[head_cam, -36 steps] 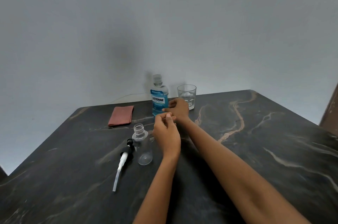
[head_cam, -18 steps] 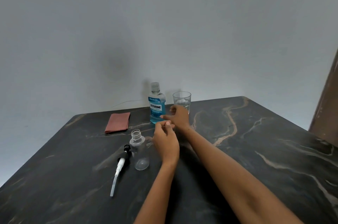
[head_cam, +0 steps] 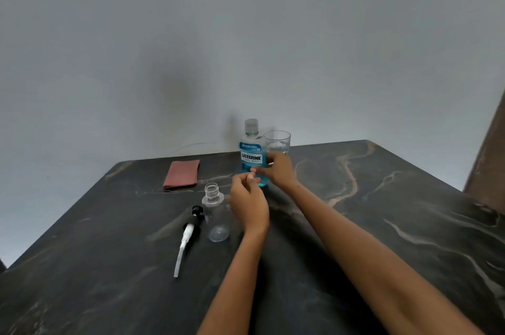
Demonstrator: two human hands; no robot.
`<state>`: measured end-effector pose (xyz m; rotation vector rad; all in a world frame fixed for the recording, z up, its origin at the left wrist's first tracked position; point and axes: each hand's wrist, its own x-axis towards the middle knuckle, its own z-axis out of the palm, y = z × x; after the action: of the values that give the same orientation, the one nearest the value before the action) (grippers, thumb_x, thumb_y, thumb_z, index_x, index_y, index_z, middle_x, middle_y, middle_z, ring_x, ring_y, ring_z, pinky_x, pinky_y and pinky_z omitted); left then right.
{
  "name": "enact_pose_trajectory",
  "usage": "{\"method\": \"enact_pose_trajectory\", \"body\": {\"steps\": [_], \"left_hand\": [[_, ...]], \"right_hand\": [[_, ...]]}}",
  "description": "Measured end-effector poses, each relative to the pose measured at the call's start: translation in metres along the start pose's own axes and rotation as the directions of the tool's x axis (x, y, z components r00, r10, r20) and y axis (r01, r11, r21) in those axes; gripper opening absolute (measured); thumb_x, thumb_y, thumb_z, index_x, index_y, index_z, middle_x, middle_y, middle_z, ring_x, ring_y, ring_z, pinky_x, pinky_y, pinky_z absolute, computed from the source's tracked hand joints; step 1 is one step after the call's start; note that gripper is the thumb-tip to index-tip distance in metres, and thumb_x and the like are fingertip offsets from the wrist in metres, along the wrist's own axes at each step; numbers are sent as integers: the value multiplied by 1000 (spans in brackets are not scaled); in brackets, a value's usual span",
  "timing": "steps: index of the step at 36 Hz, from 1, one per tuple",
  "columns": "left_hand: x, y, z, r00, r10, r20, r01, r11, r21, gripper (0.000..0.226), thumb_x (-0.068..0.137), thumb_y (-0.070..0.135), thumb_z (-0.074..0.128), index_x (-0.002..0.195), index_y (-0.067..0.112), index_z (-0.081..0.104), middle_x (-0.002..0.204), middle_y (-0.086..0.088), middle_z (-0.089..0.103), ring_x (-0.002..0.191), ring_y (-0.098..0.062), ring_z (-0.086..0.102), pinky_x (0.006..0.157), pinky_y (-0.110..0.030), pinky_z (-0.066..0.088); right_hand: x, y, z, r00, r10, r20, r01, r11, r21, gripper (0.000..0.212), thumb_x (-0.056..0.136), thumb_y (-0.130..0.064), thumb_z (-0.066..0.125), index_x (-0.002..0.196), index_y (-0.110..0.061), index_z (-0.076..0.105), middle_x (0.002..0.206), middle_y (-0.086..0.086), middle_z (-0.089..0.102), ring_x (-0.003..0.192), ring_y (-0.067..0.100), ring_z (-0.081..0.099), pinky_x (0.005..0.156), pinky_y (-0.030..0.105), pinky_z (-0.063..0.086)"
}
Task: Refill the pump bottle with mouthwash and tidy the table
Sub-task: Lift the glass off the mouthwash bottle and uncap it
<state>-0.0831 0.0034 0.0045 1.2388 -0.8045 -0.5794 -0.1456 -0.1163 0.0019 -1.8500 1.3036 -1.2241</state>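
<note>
A clear drinking glass (head_cam: 277, 142) stood at the dark marbled desk's (head_cam: 396, 225) far edge, below a grey wall (head_cam: 246, 34).

Dark stone counter, clear plastic and glass, one cloth

The counter (head_cam: 382, 225) looks like polished dark marble, smooth with a dull sheen and tan veins. The pump bottle (head_cam: 216, 217) is clear, glossy plastic; the pump (head_cam: 188, 233) at its 8 o'clock is black and white plastic. The mouthwash bottle (head_cam: 251, 154) is clear plastic with a glossy printed label and a grey translucent cap. The tumbler (head_cam: 277, 142) looks like glass. The cloth (head_cam: 181, 173) is matt, rust-pink fabric. The wall (head_cam: 246, 34) is matt.
</note>
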Motion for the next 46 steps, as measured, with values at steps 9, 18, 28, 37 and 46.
{"method": "enact_pose_trajectory", "body": {"steps": [9, 18, 28, 37, 46], "left_hand": [[-9, 13, 6, 1000, 7, -12, -7, 999, -32, 11, 98, 16, 47, 92, 16, 56, 95, -10, 69, 90, -27, 66, 87, -48, 52], [-23, 45, -4, 989, 146, -33, -149, 983, -107, 11, 97, 18, 50, 93, 14, 60, 91, 0, 66, 83, -15, 59, 78, -37, 50], [-18, 67, -45, 868, 317, 383, -333, 943, -26, 27, 93, 27, 59, 117, 17, 67, 115, 3, 69, 106, -7, 63, 96, -32, 52], [-7, 72, -50, 765, 361, 533, -452, 891, 45, 35, 83, 35, 70, 118, 30, 66, 122, 6, 67, 102, -2, 64, 86, -26, 55], [-3, 79, -51, 763, 355, 540, -470, 878, 87, 30, 80, 28, 75, 109, 22, 72, 114, 4, 71, 101, -8, 66, 92, -36, 54]], "right_hand": [[-57, 4, -72, 997, 82, 4, -80, 988, -133, 44, 63, -21, 86, 94, 2, 64, 93, 12, 71, 85, 22, 68, 76, 32, 57], [-111, -7, -105, 978, 133, 158, -137, 990, 16, 31, 60, -12, 87, 86, -7, 70, 85, -2, 74, 76, 7, 70, 61, 14, 53], [-140, -22, -83, 984, -6, 179, -7, 997, 73, 35, 64, -11, 85, 97, -15, 72, 95, -2, 75, 85, 9, 71, 78, 25, 58], [-148, -27, -78, 972, -145, -184, 160, 985, 69, 39, 53, -37, 88, 78, -37, 59, 76, -16, 66, 75, -3, 63, 59, 10, 51], [-153, -28, -61, 954, -206, -216, 221, 974, 46, 64, 63, -31, 85, 121, -18, 60, 102, -11, 65, 91, 2, 62, 67, 12, 54]]}}
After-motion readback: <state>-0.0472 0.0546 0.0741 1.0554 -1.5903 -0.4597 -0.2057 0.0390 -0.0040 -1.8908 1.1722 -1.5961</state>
